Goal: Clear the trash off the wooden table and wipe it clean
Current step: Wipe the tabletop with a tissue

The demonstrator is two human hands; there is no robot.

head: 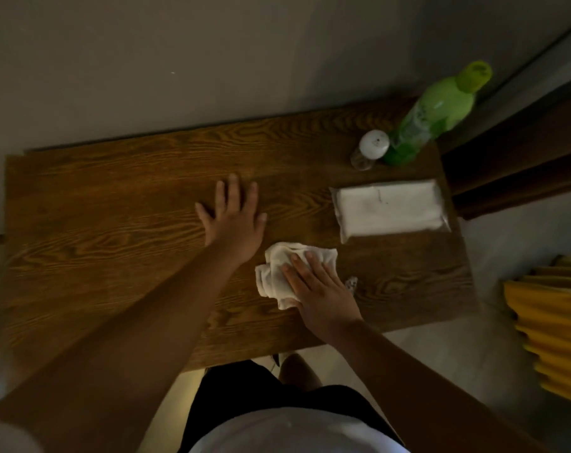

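We press cloth [277,273] w/ R hand [316,286], grip open, flat; L hand [233,217] flat on desk [97,223], grip open, empty. Risk: next wipe sweeps clear scrap [351,284] off desk edge.

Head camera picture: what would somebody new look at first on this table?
Probably the bright green bottle standing at the far right corner of the wooden table, the most colourful thing in the dim scene. Next come the hands near the middle: the right hand presses flat on a crumpled white cloth, and the left hand rests flat on the bare wood beside it.
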